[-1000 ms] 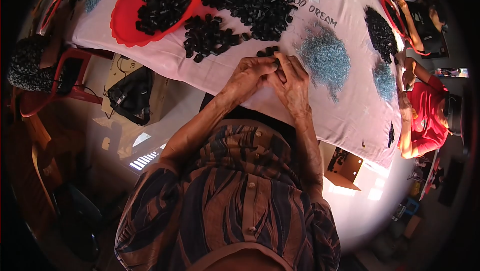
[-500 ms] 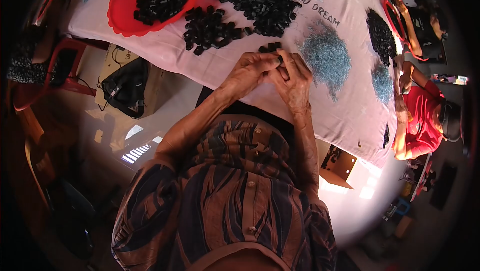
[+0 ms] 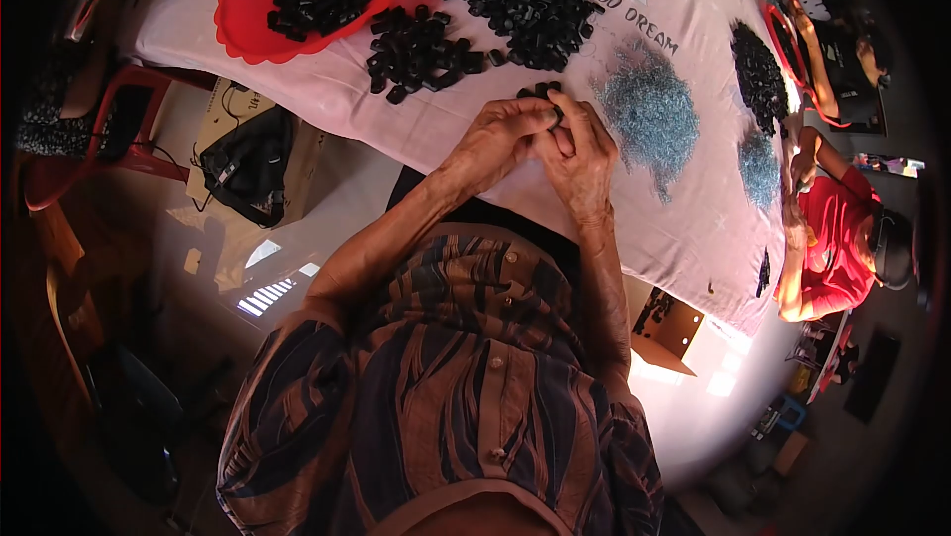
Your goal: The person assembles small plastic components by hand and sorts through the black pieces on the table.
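Between my two hands, at the table's near edge, is a small black cylindrical piece [image 3: 556,120]. My left hand [image 3: 492,145] pinches it from the left with thumb and fingers. The fingers of my right hand [image 3: 580,161] are bent around it from the other side. Just beyond my fingertips a few loose black pieces [image 3: 540,90] lie on the pink cloth. A small heap of black pieces [image 3: 416,53] is to the left, and a larger black heap [image 3: 515,1] is farther back. Beside my right hand spreads a pile of small blue-grey bits [image 3: 649,115].
A red scalloped tray [image 3: 243,16] with black pieces stands at the back left on the pink cloth [image 3: 684,229]. A co-worker in a red shirt [image 3: 837,229] sits at the right edge near more piles. A red chair [image 3: 124,130] and a cardboard box [image 3: 662,333] are beside the table.
My hands stay nearly in place around the black piece, with the fingers shifting slightly. The whole view has moved a little.
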